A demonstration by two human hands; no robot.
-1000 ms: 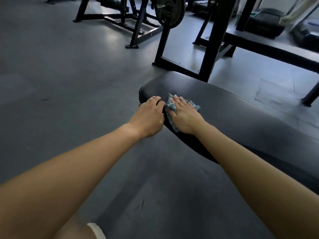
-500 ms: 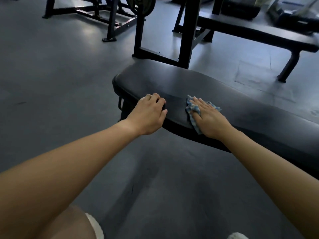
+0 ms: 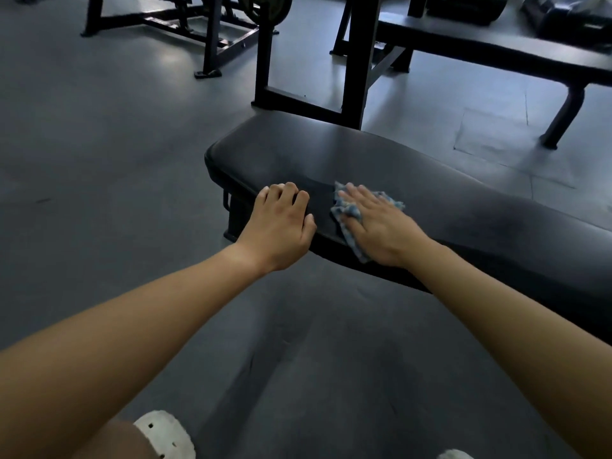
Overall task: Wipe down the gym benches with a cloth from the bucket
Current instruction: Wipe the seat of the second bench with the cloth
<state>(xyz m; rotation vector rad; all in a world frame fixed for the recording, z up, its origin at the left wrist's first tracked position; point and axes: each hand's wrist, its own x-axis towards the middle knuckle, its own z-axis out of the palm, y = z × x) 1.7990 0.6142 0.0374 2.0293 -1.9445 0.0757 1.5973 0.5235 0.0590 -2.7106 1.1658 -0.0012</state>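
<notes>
The black bench surface (image 3: 381, 160) runs lengthwise from its rounded end on the left away to the right. Near that end the right hand (image 3: 381, 226) lies flat, fingers straight, pressing the blue cloth (image 3: 342, 203), which stretches crosswise down to the near edge. Just beside it, the left hand (image 3: 280, 226) has its fingers curled over that edge.
</notes>
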